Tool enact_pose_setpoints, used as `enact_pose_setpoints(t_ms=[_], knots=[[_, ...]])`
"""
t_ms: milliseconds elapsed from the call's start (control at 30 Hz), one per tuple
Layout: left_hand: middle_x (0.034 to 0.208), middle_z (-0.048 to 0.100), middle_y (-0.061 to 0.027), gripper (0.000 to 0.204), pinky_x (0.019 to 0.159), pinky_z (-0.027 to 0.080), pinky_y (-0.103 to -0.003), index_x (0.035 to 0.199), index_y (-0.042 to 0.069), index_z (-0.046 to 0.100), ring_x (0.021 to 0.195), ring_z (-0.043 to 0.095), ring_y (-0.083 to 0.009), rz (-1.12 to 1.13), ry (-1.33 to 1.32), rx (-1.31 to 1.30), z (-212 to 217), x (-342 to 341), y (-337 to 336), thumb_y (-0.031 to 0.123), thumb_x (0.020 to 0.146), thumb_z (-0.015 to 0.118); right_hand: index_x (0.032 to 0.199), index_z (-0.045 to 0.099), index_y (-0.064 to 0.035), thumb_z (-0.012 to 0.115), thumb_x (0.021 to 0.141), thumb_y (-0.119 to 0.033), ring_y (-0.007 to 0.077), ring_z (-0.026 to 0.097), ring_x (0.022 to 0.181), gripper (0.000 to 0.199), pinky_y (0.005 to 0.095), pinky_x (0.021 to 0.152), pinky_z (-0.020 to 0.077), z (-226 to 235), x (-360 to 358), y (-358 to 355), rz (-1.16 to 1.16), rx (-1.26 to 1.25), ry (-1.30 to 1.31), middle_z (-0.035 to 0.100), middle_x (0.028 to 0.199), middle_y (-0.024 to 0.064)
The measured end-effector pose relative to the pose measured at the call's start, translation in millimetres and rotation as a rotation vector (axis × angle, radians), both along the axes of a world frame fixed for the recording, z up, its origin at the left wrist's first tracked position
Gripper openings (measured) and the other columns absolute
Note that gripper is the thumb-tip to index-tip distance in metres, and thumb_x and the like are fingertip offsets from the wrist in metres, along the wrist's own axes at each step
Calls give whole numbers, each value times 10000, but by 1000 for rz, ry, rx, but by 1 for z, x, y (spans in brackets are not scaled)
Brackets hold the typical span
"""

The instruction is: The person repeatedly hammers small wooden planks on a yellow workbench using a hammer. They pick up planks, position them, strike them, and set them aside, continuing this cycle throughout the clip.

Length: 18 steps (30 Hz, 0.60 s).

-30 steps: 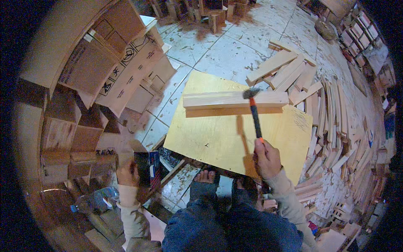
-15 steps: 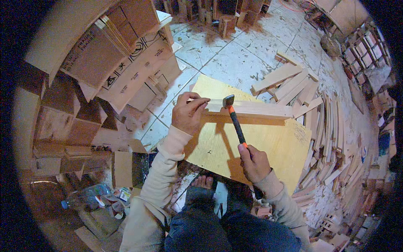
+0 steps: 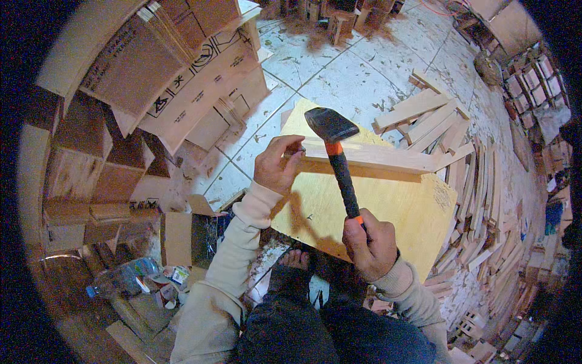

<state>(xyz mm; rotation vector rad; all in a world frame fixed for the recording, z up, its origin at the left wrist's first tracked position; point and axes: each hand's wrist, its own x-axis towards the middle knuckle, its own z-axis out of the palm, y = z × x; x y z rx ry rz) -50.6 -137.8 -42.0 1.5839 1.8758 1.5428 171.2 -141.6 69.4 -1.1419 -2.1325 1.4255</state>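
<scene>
My right hand [image 3: 371, 246] is wrapped round the handle of a hammer [image 3: 341, 170], black with orange bands. Its dark metal head is raised above a pale wooden bar [image 3: 370, 154], covering part of it. That bar lies across a yellowish wooden board [image 3: 376, 209] in front of my knees. At the bar's left end is my left hand [image 3: 277, 164], its thumb and forefinger curled towards each other. Whatever small thing sits between those fingertips is too small to make out.
Cut wood strips [image 3: 433, 118] lie heaped on the tiled floor [image 3: 327, 76] to the right. Left of me stand large cardboard sheets [image 3: 200, 91] and an open cardboard box [image 3: 179, 239]. A clear plastic bottle [image 3: 124, 276] rests at the lower left. My foot [image 3: 295, 259] is close to the board's near edge.
The hammer has risen from close above the bar and now looks larger. My right hand has lifted with it. My left hand remains at the bar's left end, its fingers slightly shifted.
</scene>
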Motion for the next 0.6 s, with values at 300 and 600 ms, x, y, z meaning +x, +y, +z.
enact_pose_setpoints(t_ms=[300,600], knots=[[1048,640,-160,342,810,535,-347,1104,19,576,946,663,-267,-73,-91,-124,-12,-10,1,33,782,691,829,552,-2,460,995,-365,154,513,449,410,310,448,404,-29,11,12,7,-19,-215,520,534,65],[1206,555,-217,527,915,487,-378,1275,-21,510,1105,574,-347,-312,75,-133,-17,17,-5,104,790,673,876,605,-7,489,980,-312,292,582,472,342,401,450,412,-28,86,-10,-292,1,-335,557,541,152]])
